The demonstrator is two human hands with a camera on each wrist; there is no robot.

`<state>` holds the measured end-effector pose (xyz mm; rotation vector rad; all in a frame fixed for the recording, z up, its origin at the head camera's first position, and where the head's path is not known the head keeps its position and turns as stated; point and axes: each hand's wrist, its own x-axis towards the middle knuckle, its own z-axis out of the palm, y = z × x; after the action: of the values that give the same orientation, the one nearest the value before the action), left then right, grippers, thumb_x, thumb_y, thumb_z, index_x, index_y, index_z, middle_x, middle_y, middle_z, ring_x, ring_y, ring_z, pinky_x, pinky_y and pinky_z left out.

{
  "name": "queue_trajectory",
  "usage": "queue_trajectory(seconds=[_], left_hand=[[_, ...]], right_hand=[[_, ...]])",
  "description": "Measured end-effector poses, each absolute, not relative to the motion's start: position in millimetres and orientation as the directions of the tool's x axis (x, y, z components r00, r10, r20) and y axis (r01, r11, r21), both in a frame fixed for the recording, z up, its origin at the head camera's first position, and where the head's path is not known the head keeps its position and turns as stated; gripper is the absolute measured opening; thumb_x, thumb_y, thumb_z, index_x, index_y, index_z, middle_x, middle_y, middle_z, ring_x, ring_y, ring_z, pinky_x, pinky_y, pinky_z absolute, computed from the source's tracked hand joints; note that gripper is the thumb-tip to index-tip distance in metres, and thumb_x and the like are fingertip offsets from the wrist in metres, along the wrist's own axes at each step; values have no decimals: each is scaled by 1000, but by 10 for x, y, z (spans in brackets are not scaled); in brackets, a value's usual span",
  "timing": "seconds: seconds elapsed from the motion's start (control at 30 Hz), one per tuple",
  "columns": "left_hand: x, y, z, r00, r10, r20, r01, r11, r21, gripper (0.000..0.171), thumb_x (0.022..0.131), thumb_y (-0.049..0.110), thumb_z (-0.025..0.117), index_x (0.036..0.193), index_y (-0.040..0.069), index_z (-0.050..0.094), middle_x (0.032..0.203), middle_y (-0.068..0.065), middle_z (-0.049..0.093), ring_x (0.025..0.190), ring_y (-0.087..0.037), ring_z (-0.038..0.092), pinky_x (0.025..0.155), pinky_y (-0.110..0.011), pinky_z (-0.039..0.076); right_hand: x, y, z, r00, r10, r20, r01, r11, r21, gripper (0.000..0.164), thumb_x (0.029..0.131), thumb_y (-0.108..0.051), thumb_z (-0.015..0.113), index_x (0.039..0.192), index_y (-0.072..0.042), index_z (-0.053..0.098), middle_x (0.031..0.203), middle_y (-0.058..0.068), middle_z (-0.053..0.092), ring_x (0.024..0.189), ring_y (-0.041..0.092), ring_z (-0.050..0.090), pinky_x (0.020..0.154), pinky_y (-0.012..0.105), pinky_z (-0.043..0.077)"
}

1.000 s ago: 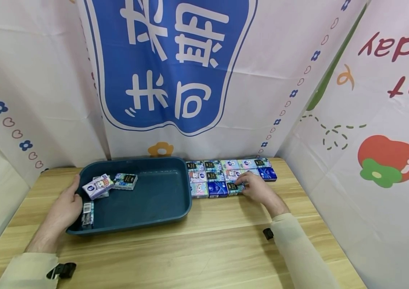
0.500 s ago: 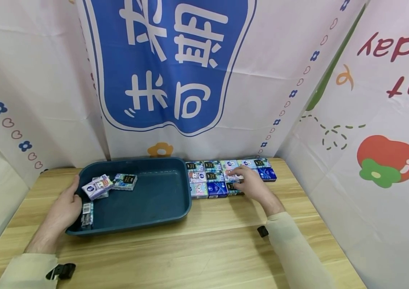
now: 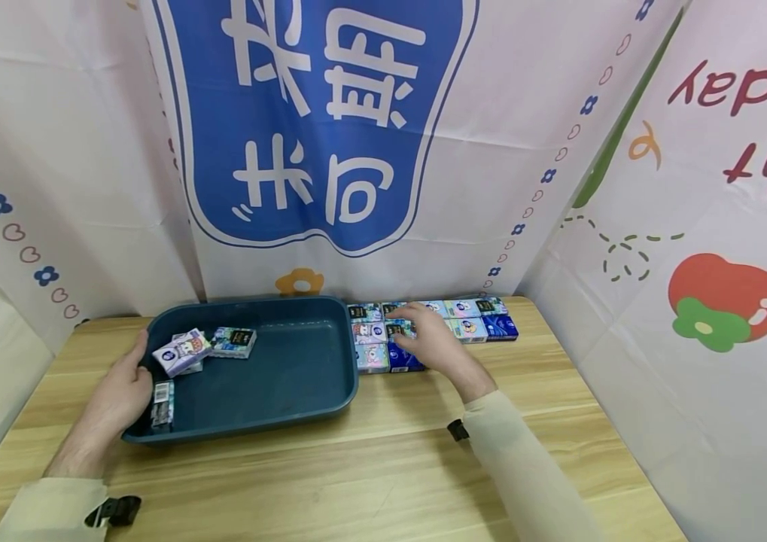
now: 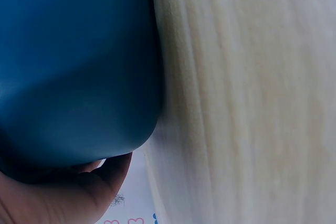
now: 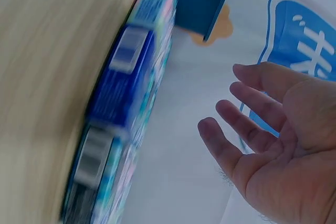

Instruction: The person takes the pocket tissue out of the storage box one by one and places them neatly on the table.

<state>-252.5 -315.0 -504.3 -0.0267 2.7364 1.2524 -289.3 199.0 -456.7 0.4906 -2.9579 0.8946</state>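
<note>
In the head view my left hand [image 3: 115, 391] grips the left rim of a dark teal plastic tub [image 3: 288, 369]. Several small tissue packs lie loose inside it: a purple-and-white one [image 3: 182, 352] on top of another, a black floral one [image 3: 234, 341], and one on its edge [image 3: 162, 403]. My right hand [image 3: 433, 339] hovers over packs laid in rows right of the tub, partly hiding a dark blue pack [image 3: 403, 359] in the front row. The right wrist view shows this hand [image 5: 283, 140] with fingers spread and nothing between them, beside the front faces of the packs [image 5: 121, 72].
The rows of packs abut the tub's right side, with another blue pack [image 3: 501, 327] at their right end. Everything stands on a wood-grain table [image 3: 329, 482]. A printed white cloth [image 3: 478, 150] hangs behind and to the sides.
My right hand has moved left over the rows, away from the black pack at the front row's right end. The left hand and the tub hold their place.
</note>
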Motion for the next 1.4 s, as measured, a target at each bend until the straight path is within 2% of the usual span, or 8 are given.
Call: queue_trajectory(seconds=[0.3,0.67,1.13,1.4], left_hand=[[-2529,-3141,-5057,-994,33,-103,-54,670,741,64,110,15,16,166,17,-15,172,-30,-14,157,-62,-6,123,-82,4],[-2535,-3148,-5063,-995,30,-92,-46,690,723,63,110,14,16,166,14,-13,172,-33,-12,156,-63,-4,124,-81,5],[-2528,-3131,-5046,-994,21,-103,-61,682,729,64,110,15,16,166,16,-14,172,-33,-12,157,-63,-5,123,-82,5],[-2535,-3134,-5045,-994,21,-106,-63,688,723,63,110,15,15,166,15,-14,172,-31,-12,157,-63,-4,124,-81,5]], right_hand=[[-2895,1513,-4489,-928,-353,121,-359,755,-549,45,99,-19,72,143,-11,66,153,10,60,144,31,57,121,50,50],[-2895,988,-4485,-894,-423,148,-439,758,-482,43,103,-28,69,144,-18,65,149,1,61,139,20,60,119,37,53],[-2867,331,-4582,-880,-458,125,-463,770,-439,48,103,-32,68,150,-23,59,156,-2,56,144,18,56,121,36,51],[-2862,-23,-4689,-872,-478,106,-480,793,-375,51,103,-35,69,152,-28,56,158,-5,54,143,16,57,121,33,51]])
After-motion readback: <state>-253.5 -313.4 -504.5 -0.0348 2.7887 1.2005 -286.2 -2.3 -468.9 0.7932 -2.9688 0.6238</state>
